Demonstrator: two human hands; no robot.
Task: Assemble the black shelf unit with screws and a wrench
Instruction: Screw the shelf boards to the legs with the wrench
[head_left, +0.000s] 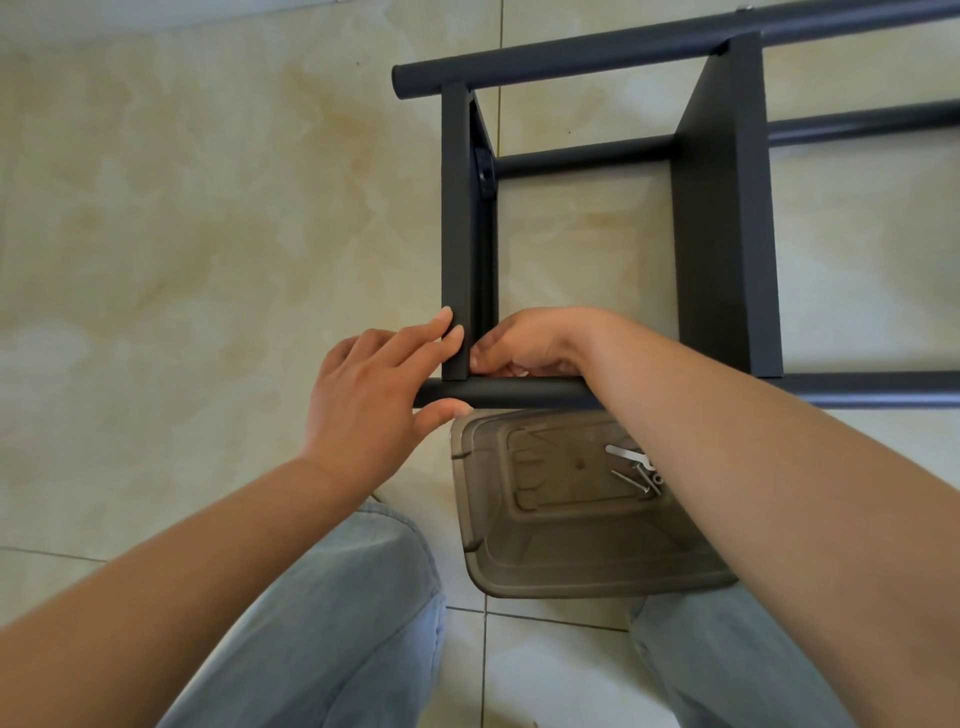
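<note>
Where the near tube (511, 393) meets the narrow shelf panel (457, 234), both hands work at the joint. Straight fingers (439, 332) of the left hand (374, 384) lie against the panel's outer face, while its thumb presses the underside of the tube; nothing is clasped, the hand only steadies. On the inner side of the same panel, the right hand (524, 345) has its fingers curled down at the corner, with the tips touching the tube's top; whether they pinch a screw I cannot tell, since the hand hides them.

Outward from there, the black shelf unit (722, 208) lies on its side on the pale tiled floor (208, 208), with a second, wider panel to the right and further tubes at the far side. Just beside the near tube, toward the person, sits a smoky clear plastic tray (545, 566) holding a small flat wrench (626, 453) and a few screws (636, 480), partly covered by the right forearm. Knees in light jeans (332, 613) flank the tray.
</note>
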